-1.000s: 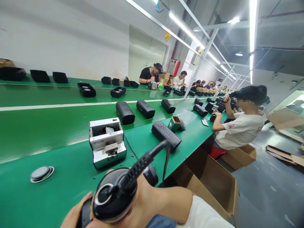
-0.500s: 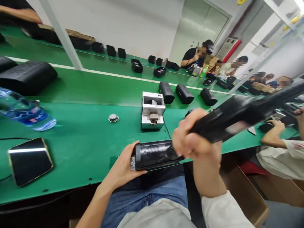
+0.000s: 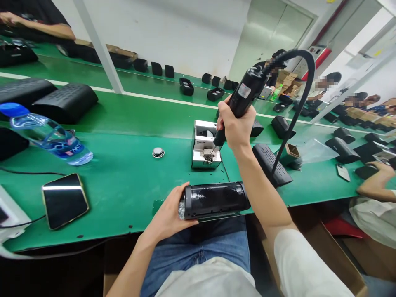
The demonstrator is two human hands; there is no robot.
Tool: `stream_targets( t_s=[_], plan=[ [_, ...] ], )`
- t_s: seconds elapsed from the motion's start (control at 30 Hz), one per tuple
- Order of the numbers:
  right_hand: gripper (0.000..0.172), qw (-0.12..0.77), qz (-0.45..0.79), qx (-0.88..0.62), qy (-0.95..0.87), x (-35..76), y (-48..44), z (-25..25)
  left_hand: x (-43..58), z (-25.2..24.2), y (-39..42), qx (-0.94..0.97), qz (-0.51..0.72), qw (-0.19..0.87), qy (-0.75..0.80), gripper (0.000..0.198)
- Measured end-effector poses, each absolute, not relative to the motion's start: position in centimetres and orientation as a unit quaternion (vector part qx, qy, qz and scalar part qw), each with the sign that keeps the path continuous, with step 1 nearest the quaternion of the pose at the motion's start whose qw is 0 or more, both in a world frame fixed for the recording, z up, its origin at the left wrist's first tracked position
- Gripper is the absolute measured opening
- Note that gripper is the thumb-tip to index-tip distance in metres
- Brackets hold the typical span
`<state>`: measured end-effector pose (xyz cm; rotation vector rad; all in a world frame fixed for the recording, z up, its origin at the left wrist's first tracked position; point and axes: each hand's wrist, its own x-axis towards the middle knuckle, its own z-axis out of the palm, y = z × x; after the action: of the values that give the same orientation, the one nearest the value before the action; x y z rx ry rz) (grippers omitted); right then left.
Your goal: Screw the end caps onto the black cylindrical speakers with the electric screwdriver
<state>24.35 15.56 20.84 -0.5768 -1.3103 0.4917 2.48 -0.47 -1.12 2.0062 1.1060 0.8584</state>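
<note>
My right hand is wrapped round a black electric screwdriver with a thick cable. Its thin bit points down at the front of a white screw feeder; whether a screw sits on the tip is too small to tell. Close to the bench's front edge lies a black cylindrical speaker on its side. My left hand grips the speaker's left end, thumb on the near side and fingers over the top. Some grey crinkled material shows between palm and speaker end.
To the left are a water bottle and a phone. A small round metal part lies left of the feeder. A black perforated housing lies right of my forearm. Co-workers sit farther along the green bench.
My right hand has swung the screwdriver from over the speaker's right end up and forward to the screw feeder, turning it bit down. My left hand keeps hold of the speaker.
</note>
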Motion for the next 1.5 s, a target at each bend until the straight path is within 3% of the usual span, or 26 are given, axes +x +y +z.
stream_targets(
  t_s=[0.3,0.47,0.63,0.8,1.27,1.5],
  plan=[
    [0.047,0.726,0.225,-0.275,-0.589,24.3,15.3,20.5,2.4,-1.2,-0.2,0.778,0.329,0.336,0.417,0.115],
    [0.036,0.704,0.275,-0.283,-0.590,25.3,12.1,21.4,2.4,-1.1,-0.1,0.778,0.337,0.331,0.414,0.112],
    [0.014,0.733,0.286,-0.247,-0.566,28.5,3.8,25.3,2.5,-0.8,0.0,0.785,0.342,0.322,0.404,0.109],
    [0.018,0.711,0.289,-0.314,-0.559,30.4,-4.4,27.4,2.5,-0.8,0.2,0.787,0.336,0.324,0.403,0.110],
    [0.013,0.660,0.316,-0.300,-0.612,30.8,-5.5,21.6,2.5,-0.8,-0.2,0.776,0.342,0.333,0.412,0.106],
    [0.017,0.645,0.366,-0.346,-0.575,28.5,-5.3,18.5,2.4,-0.9,-0.9,0.770,0.333,0.334,0.430,0.129]
  ],
)
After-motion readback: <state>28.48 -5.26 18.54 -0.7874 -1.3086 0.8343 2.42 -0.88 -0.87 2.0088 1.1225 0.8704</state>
